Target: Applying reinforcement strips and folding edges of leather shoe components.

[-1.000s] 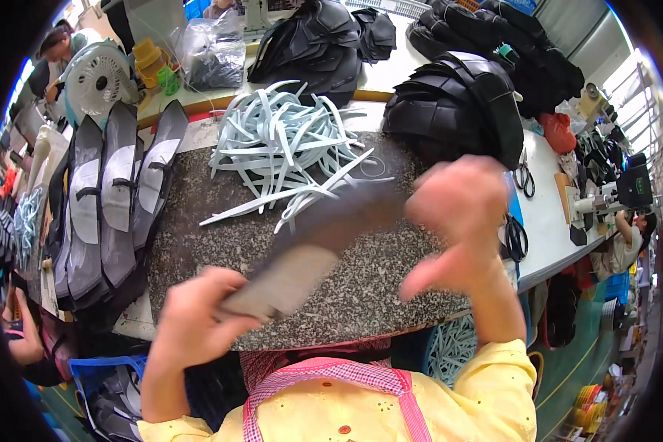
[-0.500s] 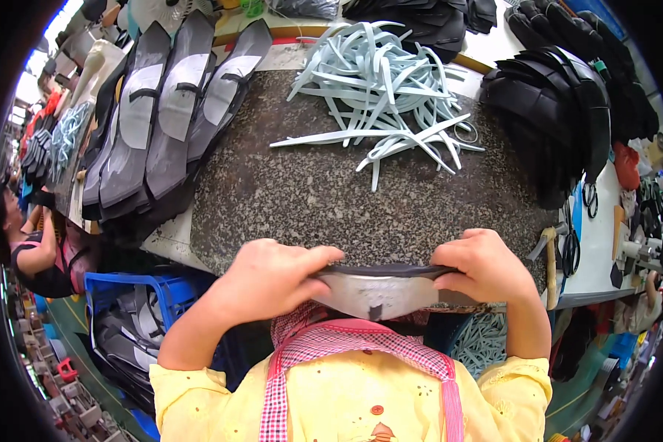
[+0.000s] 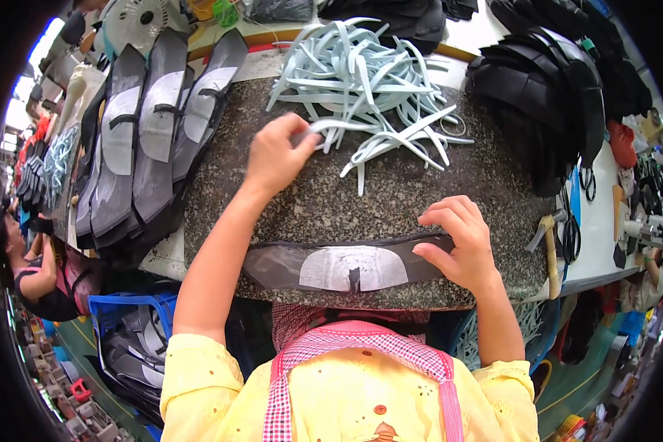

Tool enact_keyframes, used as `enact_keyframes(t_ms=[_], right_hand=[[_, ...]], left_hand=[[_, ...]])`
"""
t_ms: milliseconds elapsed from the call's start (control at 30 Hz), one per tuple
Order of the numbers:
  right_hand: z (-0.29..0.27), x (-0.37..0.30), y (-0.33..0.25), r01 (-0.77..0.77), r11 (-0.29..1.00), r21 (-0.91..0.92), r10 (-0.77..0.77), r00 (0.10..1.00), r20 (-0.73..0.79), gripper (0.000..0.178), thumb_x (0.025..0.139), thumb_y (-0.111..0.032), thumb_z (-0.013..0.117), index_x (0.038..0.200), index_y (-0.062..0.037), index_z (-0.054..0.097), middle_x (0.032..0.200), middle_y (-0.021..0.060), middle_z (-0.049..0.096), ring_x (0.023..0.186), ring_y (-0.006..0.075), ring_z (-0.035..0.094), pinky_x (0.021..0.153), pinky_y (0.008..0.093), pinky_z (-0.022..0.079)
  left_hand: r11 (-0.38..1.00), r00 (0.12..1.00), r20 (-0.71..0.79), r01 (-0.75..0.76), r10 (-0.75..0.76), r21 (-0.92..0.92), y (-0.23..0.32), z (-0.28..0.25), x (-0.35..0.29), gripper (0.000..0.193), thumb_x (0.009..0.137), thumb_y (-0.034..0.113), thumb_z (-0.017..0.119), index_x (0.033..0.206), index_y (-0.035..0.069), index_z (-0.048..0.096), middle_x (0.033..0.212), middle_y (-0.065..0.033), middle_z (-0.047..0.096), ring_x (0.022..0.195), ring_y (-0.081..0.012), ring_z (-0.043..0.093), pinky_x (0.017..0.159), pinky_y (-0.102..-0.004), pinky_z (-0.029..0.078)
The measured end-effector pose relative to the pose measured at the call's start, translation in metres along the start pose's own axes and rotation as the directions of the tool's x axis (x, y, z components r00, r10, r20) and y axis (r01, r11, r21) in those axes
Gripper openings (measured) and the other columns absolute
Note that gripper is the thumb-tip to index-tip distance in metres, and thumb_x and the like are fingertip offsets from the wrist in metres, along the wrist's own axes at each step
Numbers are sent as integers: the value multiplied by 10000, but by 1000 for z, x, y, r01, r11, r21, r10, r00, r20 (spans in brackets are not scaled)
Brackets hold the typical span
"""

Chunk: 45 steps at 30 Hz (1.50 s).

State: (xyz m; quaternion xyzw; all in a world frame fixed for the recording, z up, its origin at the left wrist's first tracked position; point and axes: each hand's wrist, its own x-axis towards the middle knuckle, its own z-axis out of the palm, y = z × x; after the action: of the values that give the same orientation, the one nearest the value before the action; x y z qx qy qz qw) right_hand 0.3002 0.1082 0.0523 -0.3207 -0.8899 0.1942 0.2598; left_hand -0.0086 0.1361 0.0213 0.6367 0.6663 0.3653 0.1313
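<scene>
My left hand (image 3: 276, 156) reaches to the left side of a tangled heap of pale blue strips (image 3: 365, 81). Its thumb and fingers close on the end of one pale blue strip (image 3: 346, 126). Before me, along the near edge of the speckled stone slab (image 3: 287, 210), lies a long black flat piece (image 3: 276, 265) with a silver-grey patch (image 3: 379, 267) and a small dark tab in its middle. Over the piece's right end hovers my right hand (image 3: 460, 239), thumb and fingers apart, with nothing between them.
Stacked black pieces with grey patches (image 3: 151, 132) lie at the left. Curved black parts (image 3: 541, 103) are piled at the right, beside a wooden-handled tool (image 3: 545, 239). A blue crate (image 3: 132, 300) stands below left. A person (image 3: 33, 261) sits at the far left.
Both hands have let go of the black piece, which now lies flat on the slab. My left hand has moved forward to the strips; the right has opened.
</scene>
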Motion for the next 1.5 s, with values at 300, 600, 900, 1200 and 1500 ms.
enact_keyframes(t_ms=[300,600,900,1200,1500], right_hand=[[71,11,-54,-177,184,967,225,965,134,665,886,-476,586,1347,-9,481,886,10,462,787,109,439,697,230,375],[76,1,-55,-293,112,949,343,908,240,397,940,-358,563,996,19,673,731,5,584,601,49,500,542,185,380],[97,14,-70,-259,828,498,294,956,7,140,687,5,700,796,-23,617,714,84,611,588,194,592,536,267,450],[93,8,-69,91,798,595,52,974,-219,229,576,-6,752,755,-76,627,681,21,605,562,189,558,495,295,381],[99,4,-60,132,778,614,-98,991,-89,232,565,-56,749,760,-75,625,699,24,598,603,197,555,525,310,396]], left_hand=[[952,911,393,-1,126,-305,109,-34,-96,339,784,140,724,1071,94,549,677,-78,633,581,-268,643,529,-304,496],[644,910,298,414,-287,-643,47,-53,-154,199,825,-31,669,1021,-20,635,873,-56,623,762,-70,574,639,-189,455],[986,994,83,81,-69,-148,17,-51,-150,192,751,-33,707,933,27,703,846,-90,641,722,-175,627,617,-260,489],[974,987,122,-80,107,-212,20,-57,-140,206,799,20,669,1004,1,668,899,-124,627,759,-253,612,648,-317,497],[947,913,251,-300,321,-117,12,-17,-123,305,665,45,757,963,25,690,865,-67,602,728,-220,570,605,-319,467]])
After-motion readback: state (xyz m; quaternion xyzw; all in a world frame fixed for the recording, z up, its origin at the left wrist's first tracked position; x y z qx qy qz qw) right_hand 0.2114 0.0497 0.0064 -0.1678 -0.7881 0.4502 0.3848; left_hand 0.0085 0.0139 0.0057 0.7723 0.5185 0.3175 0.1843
